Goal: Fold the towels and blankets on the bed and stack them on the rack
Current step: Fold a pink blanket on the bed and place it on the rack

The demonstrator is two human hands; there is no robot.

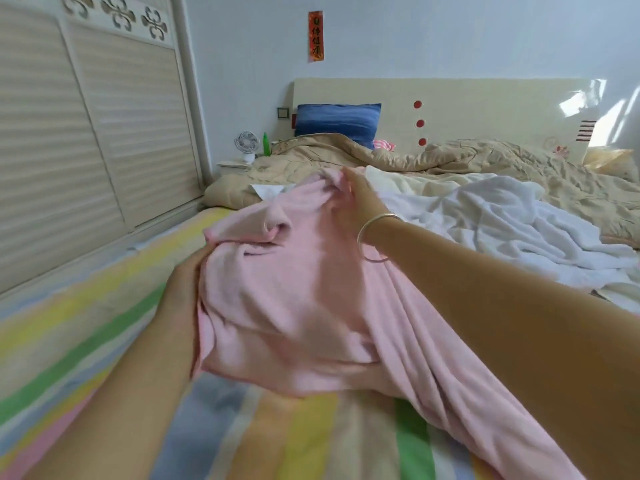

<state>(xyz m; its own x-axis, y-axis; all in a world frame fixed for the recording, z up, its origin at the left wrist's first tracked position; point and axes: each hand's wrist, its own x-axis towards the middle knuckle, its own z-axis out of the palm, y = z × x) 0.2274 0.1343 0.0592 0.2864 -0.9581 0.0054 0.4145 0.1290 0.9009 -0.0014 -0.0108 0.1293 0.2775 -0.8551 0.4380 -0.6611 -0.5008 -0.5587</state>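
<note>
Holding one pink towel (304, 299) above the bed (86, 323), two hands work it. Three cloths show in all: the pink one, plus a white towel (502, 216) and a cream towel (408, 181) lying crumpled further up the bed, to the right. The pink towel's long axis runs from the far middle toward the near right, where its tail trails onto the sheet. The left hand (183, 282) grips its left edge, fingers curled under the cloth. The right hand (356, 199), with a bracelet (375, 237) on the wrist, pinches the bunched far end.
</note>
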